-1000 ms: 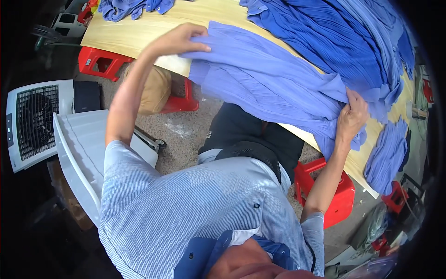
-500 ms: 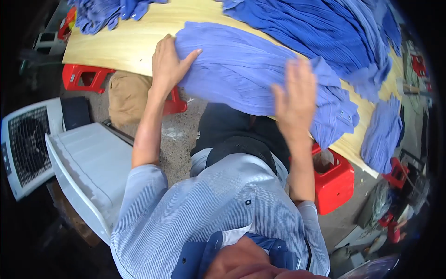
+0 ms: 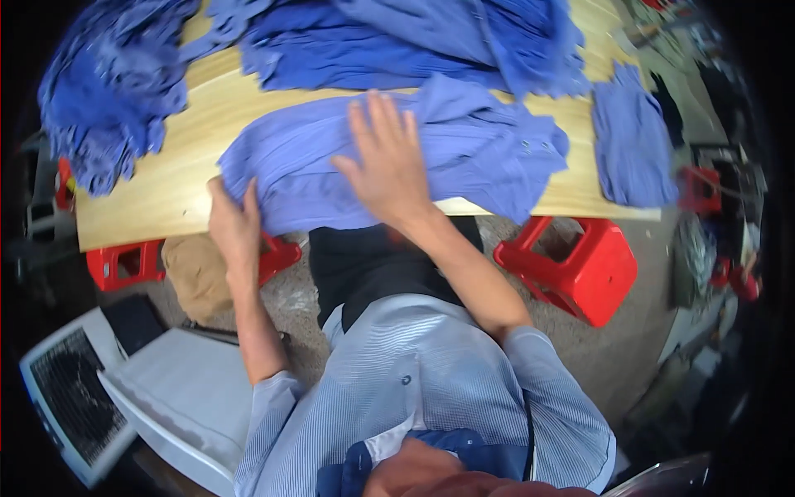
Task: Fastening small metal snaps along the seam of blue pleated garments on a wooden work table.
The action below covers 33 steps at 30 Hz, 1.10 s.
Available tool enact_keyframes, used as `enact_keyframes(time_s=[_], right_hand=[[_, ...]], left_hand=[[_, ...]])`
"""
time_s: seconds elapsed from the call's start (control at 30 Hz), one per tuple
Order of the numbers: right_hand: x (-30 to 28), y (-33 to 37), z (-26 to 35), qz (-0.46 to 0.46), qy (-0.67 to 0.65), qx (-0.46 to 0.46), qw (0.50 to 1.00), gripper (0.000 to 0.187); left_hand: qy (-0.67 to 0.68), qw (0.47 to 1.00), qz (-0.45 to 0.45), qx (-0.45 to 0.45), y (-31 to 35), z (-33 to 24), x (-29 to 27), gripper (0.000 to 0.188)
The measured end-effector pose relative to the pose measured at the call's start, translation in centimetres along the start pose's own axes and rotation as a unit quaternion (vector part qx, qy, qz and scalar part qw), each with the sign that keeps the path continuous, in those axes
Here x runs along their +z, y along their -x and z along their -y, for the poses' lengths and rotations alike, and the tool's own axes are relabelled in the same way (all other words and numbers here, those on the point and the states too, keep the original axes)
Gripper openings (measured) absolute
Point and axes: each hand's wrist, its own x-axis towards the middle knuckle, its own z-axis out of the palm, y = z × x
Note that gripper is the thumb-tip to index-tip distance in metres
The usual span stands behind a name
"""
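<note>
A periwinkle-blue shirt (image 3: 323, 157) lies lengthwise along the near edge of the wooden table, with small round buttons at its right end. My left hand (image 3: 236, 225) is at the shirt's left end, thumb on top of the cloth and fingers round the outer edge, gripping it. Flat on the middle of the shirt, my right hand (image 3: 387, 161) has its fingers spread and holds nothing. Some creases run along the cloth, which hangs a little over the table's front edge.
Darker blue garments (image 3: 373, 50) are heaped behind the shirt; another pile (image 3: 116, 91) hangs off the table (image 3: 141, 211) at left. A folded blue garment (image 3: 633, 141) lies far right. Red stools (image 3: 600, 282), a tan bundle (image 3: 199, 277) and a grey-white appliance (image 3: 83, 398) stand below.
My view has shifted, so the table sits lower. My right hand has moved leftward along the shirt, from near its right end to the middle. My left hand stays at the left end.
</note>
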Motion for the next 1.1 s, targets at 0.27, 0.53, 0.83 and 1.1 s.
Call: enact_keyframes(time_s=[0.27,0.53,0.83,1.1], right_hand=[[4.6,-0.5,1.1,0.021,0.001,-0.015,1.0,0.077],[6.3,-1.1,5.9,-0.036,-0.277,0.031,0.96,0.061],[-3.3,-2.7,3.1,0.054,-0.849,0.266,0.453,0.077],[-12.0,3.9,-10.6,-0.178,-0.721,0.301,0.598,0.075]], left_hand=[[0.376,0.912,0.129,-0.103,-2.3,3.5,-5.3,0.026],[0.441,0.87,0.183,-0.12,-3.1,-1.8,-10.0,0.04],[0.529,0.798,0.289,0.001,-4.3,-20.0,-5.3,0.047],[0.228,0.879,0.246,0.339,-0.7,-24.1,9.1,0.058]])
